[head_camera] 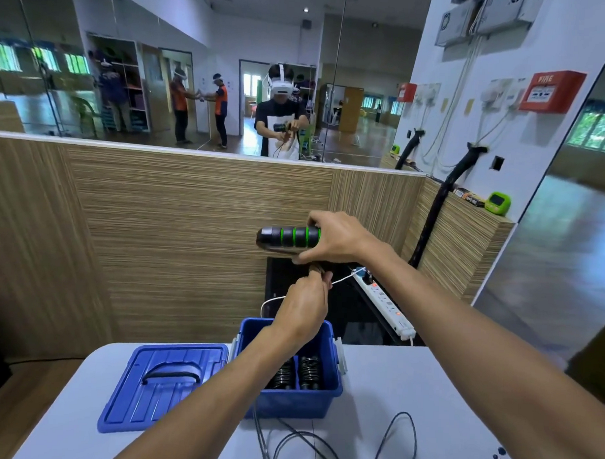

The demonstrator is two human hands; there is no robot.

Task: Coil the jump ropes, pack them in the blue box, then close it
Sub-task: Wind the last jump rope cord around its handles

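Jump rope handle (pixel 289 236) — black foam with green rings — is held level in the air above the blue box (pixel 297 399), the right hand (pixel 331 239) curled round its end. Just below, the left hand (pixel 303 311) has its fingers closed on the black cord (pixel 334 446), which trails down in loose loops onto the white table (pixel 409 377). The box stands open with coiled black ropes (pixel 298 371) inside; its blue lid (pixel 163 384) lies flat beside it — touching its left wall.
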